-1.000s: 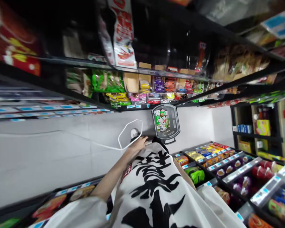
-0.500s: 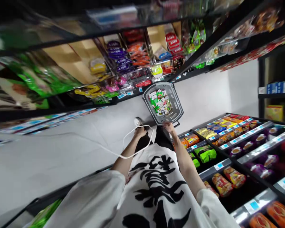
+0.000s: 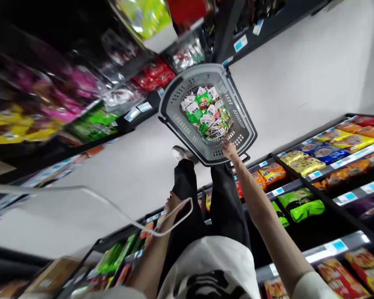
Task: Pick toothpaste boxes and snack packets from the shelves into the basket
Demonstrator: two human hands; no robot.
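A grey plastic shopping basket (image 3: 177, 97) stands on the pale floor between the shelves, with several green, white and red snack packets (image 3: 205, 112) inside. My right hand (image 3: 229, 148) reaches down to the basket's near rim, fingers bunched together; what they pinch is too small to make out. My left hand (image 3: 171, 205) hangs beside my black trouser leg (image 3: 183, 182), blurred, with its fingers hard to read. A loop of white cable (image 3: 177, 220) hangs across that wrist. A white shoe (image 3: 178, 153) shows next to the basket.
Shelves of instant noodle packs (image 3: 302, 164) line the right side, with blue price tags (image 3: 339, 245) on their edges. Blurred shelves of coloured snack bags (image 3: 81, 120) run along the left. The aisle floor (image 3: 299, 79) stretches past the basket.
The view has dropped much closer to the basket. My right hand went from the basket's handle to its near rim. My left hand drew back from near the shoe to beside my leg.
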